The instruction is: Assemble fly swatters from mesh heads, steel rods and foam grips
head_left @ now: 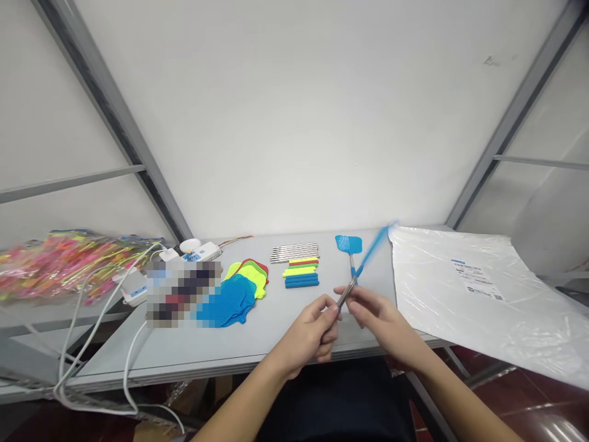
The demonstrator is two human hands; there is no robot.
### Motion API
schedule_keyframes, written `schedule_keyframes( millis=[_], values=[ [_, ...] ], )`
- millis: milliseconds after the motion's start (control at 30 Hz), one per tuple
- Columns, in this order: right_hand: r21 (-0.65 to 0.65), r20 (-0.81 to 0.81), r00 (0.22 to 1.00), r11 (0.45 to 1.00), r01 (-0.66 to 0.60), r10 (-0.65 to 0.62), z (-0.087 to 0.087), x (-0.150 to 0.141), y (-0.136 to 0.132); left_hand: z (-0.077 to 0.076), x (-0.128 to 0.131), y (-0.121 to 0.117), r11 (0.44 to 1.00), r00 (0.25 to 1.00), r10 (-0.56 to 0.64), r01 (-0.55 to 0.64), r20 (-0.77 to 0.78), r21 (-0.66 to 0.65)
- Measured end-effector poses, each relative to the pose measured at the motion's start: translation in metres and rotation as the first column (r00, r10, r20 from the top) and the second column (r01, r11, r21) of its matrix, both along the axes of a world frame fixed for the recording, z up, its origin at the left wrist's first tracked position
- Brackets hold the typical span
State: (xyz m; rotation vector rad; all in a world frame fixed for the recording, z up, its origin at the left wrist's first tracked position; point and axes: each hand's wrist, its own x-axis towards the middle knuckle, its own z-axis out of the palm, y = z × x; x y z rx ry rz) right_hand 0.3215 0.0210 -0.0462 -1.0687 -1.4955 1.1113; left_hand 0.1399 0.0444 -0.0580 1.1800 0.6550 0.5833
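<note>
A blue fly swatter (373,250) slants up and to the right in front of me, its head blurred and seen nearly edge-on. My left hand (317,328) is closed around the lower end of its metal rod. Higher up the rod, my right hand (377,316) has its fingers loosely curled about the metal, the index finger passing behind it. Just beyond lies another blue fly swatter (348,244) on the table. Left of my hands are blue grip sleeves (302,280), with yellow, green and red ones behind them, and a row of metal rods (294,252).
Swatter heads (234,298) in blue, yellow and red overlap on the grey table (267,337). A white plastic package (437,282) covers the right end. At left are a power strip (207,252), white cables (126,368) and a heap of bagged colourful items (69,264).
</note>
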Motion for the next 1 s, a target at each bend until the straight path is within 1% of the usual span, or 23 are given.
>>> schedule_keyframes(
  millis=[67,133,167,233,267,300,333,367,400,467,500,533,567,600,633,733,800,833,900,967,1000],
  values=[
    [0.017,0.037,0.999,1.0,0.0,-0.001,-0.003,-0.003,0.001,-0.006,0.016,0.001,0.995,0.992,0.052,-0.042,0.118,-0.088],
    [-0.001,0.027,0.999,0.999,0.039,-0.039,-0.009,-0.006,0.005,-0.011,0.029,0.002,0.989,0.981,0.123,-0.109,0.149,-0.099],
    [-0.023,0.024,0.999,0.998,0.05,-0.049,-0.012,-0.006,0.008,-0.013,0.033,0.002,0.987,0.978,0.149,-0.138,0.146,-0.084],
    [-0.043,0.049,0.996,0.996,0.078,-0.075,-0.017,-0.003,0.015,-0.016,0.037,0.004,0.984,0.977,0.178,-0.177,0.119,-0.016],
    [-0.027,0.085,0.989,0.992,0.124,-0.121,-0.018,0.001,0.02,-0.017,0.037,0.005,0.981,0.979,0.184,-0.188,0.089,0.041],
    [0.002,0.148,0.97,0.981,0.196,-0.194,-0.018,0.007,0.025,-0.018,0.036,0.007,0.973,0.98,0.194,-0.198,0.043,0.12],
    [0.038,0.228,0.933,0.96,0.276,-0.277,-0.017,0.015,0.031,-0.018,0.034,0.008,0.952,0.976,0.216,-0.208,-0.012,0.223],
    [0.068,0.311,0.883,0.935,0.349,-0.352,-0.015,0.023,0.039,-0.017,0.03,0.009,0.916,0.966,0.25,-0.214,-0.066,0.339],
    [0.082,0.398,0.824,0.911,0.405,-0.403,-0.013,0.033,0.047,-0.015,0.027,0.01,0.865,0.951,0.289,-0.21,-0.11,0.455],
    [0.054,0.51,0.757,0.893,0.447,-0.409,-0.01,0.051,0.067,-0.013,0.018,0.011,0.74,0.925,0.348,-0.174,-0.149,0.65],
    [0.026,0.551,0.736,0.89,0.455,-0.392,-0.009,0.059,0.077,-0.012,0.013,0.012,0.681,0.92,0.359,-0.146,-0.154,0.717],
    [-0.006,0.586,0.722,0.889,0.458,-0.368,-0.009,0.065,0.087,-0.012,0.008,0.013,0.635,0.919,0.362,-0.119,-0.158,0.763],
    [-0.043,0.624,0.706,0.887,0.46,-0.336,-0.01,0.07,0.097,-0.012,0.004,0.014,0.603,0.917,0.364,-0.099,-0.162,0.792],
    [-0.084,0.659,0.691,0.884,0.461,-0.297,-0.011,0.073,0.107,-0.014,-0.001,0.015,0.582,0.913,0.372,-0.09,-0.167,0.808],
    [-0.126,0.688,0.679,0.879,0.46,-0.257,-0.013,0.075,0.116,-0.016,-0.004,0.017,0.573,0.906,0.386,-0.088,-0.174,0.815],
    [-0.216,0.749,0.642,0.857,0.468,-0.162,-0.018,0.074,0.135,-0.022,-0.008,0.02,0.573,0.887,0.41,-0.068,-0.214,0.817],
    [-0.228,0.781,0.61,0.847,0.48,-0.135,-0.021,0.072,0.142,-0.022,-0.004,0.022,0.553,0.883,0.392,-0.002,-0.258,0.833],
    [-0.22,0.795,0.592,0.846,0.485,-0.132,-0.022,0.07,0.143,-0.021,-0.001,0.023,0.533,0.879,0.375,0.055,-0.294,0.845],
    [-0.188,0.821,0.554,0.85,0.492,-0.14,-0.023,0.069,0.143,-0.017,0.009,0.027,0.47,0.851,0.348,0.203,-0.392,0.859],
    [-0.138,0.84,0.518,0.859,0.494,-0.163,-0.024,0.067,0.138,-0.012,0.021,0.036,0.392,0.787,0.354,0.366,-0.506,0.844],
    [-0.11,0.846,0.503,0.864,0.492,-0.178,-0.024,0.066,0.134,-0.01,0.028,0.041,0.36,0.751,0.367,0.43,-0.549,0.828]
  ],
)
